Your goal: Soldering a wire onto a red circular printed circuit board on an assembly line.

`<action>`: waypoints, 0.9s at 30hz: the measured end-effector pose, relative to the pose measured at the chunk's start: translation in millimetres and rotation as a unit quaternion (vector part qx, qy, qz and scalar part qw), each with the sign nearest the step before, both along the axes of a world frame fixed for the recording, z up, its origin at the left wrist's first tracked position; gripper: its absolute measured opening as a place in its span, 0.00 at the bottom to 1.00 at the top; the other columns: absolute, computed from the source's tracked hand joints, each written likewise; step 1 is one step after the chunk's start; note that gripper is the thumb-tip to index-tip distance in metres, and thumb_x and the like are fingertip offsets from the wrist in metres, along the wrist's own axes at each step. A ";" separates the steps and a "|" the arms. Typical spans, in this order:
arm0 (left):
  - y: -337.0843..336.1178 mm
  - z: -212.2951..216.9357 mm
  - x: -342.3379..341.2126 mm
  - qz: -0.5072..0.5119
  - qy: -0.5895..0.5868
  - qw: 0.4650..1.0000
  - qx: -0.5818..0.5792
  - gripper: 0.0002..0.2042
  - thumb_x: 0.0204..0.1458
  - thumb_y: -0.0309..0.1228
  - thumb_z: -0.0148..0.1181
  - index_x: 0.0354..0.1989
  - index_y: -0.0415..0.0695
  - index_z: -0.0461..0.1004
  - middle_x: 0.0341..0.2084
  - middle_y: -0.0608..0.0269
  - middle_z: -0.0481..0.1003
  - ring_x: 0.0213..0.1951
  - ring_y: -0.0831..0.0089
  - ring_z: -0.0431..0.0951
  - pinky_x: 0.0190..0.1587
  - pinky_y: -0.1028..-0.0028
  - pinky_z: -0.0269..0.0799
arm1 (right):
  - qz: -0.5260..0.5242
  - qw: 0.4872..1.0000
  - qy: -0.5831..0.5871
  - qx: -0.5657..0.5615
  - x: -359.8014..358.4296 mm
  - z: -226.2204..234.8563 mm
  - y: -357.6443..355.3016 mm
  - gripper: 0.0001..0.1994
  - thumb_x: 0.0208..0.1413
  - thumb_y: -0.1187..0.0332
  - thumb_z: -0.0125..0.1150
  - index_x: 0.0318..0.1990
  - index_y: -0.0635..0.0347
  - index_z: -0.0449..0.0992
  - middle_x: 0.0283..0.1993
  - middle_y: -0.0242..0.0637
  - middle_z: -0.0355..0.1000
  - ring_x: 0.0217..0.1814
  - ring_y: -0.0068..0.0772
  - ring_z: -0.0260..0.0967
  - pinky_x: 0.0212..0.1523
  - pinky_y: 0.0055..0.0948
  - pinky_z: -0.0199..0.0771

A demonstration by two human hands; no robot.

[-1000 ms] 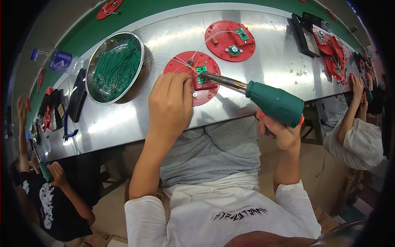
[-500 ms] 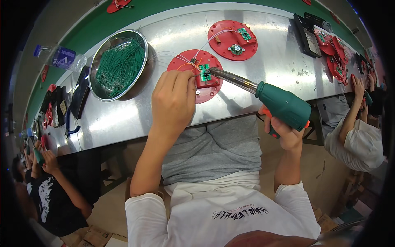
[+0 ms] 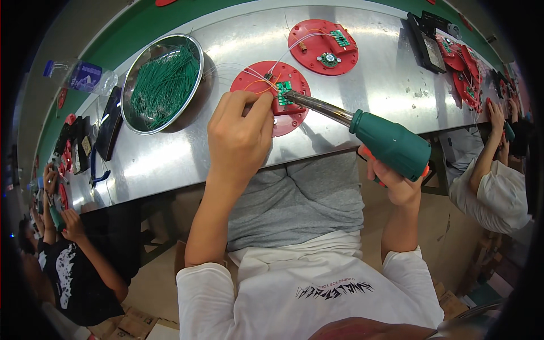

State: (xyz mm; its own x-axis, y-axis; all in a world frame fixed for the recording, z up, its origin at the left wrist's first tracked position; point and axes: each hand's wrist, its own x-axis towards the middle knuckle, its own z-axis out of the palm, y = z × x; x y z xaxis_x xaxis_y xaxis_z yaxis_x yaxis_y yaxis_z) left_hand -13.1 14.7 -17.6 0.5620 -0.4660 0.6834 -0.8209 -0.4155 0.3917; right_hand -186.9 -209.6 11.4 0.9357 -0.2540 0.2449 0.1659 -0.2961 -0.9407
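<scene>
My right hand [image 3: 396, 178] is wrapped round the handle of a green soldering gun [image 3: 388, 141] with orange parts. Its long metal barrel points left, and the tip meets a small green circuit board [image 3: 285, 93]. That board sits on a raised red block on a round red plastic plate [image 3: 294, 73]. My left hand [image 3: 241, 133] is closed at the block's left side, thumb and finger pinched on a thin wire beside the board; the fingertips are partly hidden. White and orange wires [image 3: 262, 79] run across the plate.
A metal bowl [image 3: 199, 85] of green wires [image 3: 164, 85] stands left. Behind lies another red plate [image 3: 309, 56] with a board and small speaker. A bottle [image 3: 85, 76] and dark trays [image 3: 109, 127] are farther left; a black box [image 3: 425, 45] and red parts [image 3: 467, 79] lie right. Co-workers sit either side.
The view has shifted slightly, so the table sits a little higher. My left fingers have shifted slightly at the block. The soldering tip stays at the board.
</scene>
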 end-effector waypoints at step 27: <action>4.0 -4.3 -1.9 -0.003 0.004 1.000 -0.019 0.10 0.40 0.19 0.65 0.34 0.38 0.80 0.32 0.57 0.76 0.32 0.62 0.78 0.34 0.66 0.74 | -0.001 0.998 0.039 0.043 4.5 11.4 7.7 0.13 0.43 0.80 0.64 0.39 0.71 0.79 0.29 0.37 0.76 0.23 0.24 0.71 0.26 0.22 0.70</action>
